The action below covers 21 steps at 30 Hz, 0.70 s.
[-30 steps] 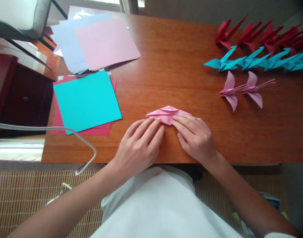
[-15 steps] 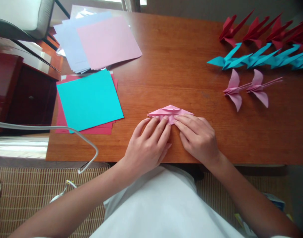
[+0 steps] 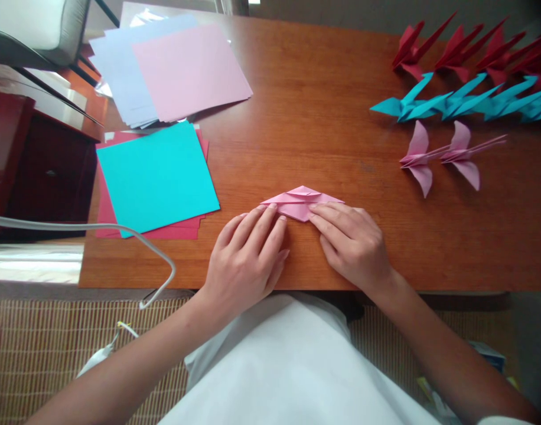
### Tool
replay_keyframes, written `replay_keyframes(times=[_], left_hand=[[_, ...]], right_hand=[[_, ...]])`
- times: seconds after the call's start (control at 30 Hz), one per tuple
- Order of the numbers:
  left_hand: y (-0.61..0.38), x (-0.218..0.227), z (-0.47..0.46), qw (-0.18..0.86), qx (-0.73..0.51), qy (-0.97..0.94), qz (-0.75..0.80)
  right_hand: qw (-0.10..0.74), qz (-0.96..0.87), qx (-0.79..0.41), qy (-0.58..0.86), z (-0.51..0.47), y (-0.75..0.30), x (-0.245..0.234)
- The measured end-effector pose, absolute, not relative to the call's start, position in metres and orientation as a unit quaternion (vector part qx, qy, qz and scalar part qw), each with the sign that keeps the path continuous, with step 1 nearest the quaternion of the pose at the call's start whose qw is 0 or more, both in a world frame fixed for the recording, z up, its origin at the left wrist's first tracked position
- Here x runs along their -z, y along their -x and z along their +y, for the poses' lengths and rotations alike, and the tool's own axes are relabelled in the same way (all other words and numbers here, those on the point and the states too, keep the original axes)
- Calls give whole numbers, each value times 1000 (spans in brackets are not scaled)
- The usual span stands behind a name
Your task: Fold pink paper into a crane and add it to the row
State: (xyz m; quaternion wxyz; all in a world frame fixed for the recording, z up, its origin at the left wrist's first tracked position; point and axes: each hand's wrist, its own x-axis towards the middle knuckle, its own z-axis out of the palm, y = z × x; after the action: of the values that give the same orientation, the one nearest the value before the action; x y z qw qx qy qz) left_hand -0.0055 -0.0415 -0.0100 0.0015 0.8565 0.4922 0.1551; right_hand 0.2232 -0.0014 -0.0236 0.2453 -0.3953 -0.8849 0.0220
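A folded pink origami paper (image 3: 297,211) lies flat on the table in front of me, its lower part a blunt point and its upper part creased into layers. With fingers stretched out, my left hand (image 3: 248,254) rests its fingertips on the paper's left end. My right hand (image 3: 352,239) presses extended fingertips onto the right half, covering part of it. Its thumb is tucked below, off the paper. Neither hand is closed around anything.
Teal paper (image 3: 159,177) and red sheets (image 3: 182,232) lie left; pale pink paper (image 3: 193,71) and blue-lilac sheets (image 3: 124,77) lie farther back. Red cranes (image 3: 407,50), blue cranes (image 3: 412,106) and two pink cranes (image 3: 416,158) stand right. A white cable (image 3: 155,245) crosses the table's left corner.
My left hand has slid left along the pink paper, uncovering more of its lower middle. My right hand stays in place on the right half.
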Motion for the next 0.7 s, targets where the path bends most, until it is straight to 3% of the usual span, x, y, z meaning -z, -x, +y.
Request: replay_keyframes(times=[0.23, 0.7], left_hand=[[5, 10, -28, -37, -230, -862, 450], [-4, 11, 0, -62, -204, -891, 401]], right_hand=[[295, -869, -36, 395, 0, -225, 23], [244, -888, 1, 389, 12, -220, 17]])
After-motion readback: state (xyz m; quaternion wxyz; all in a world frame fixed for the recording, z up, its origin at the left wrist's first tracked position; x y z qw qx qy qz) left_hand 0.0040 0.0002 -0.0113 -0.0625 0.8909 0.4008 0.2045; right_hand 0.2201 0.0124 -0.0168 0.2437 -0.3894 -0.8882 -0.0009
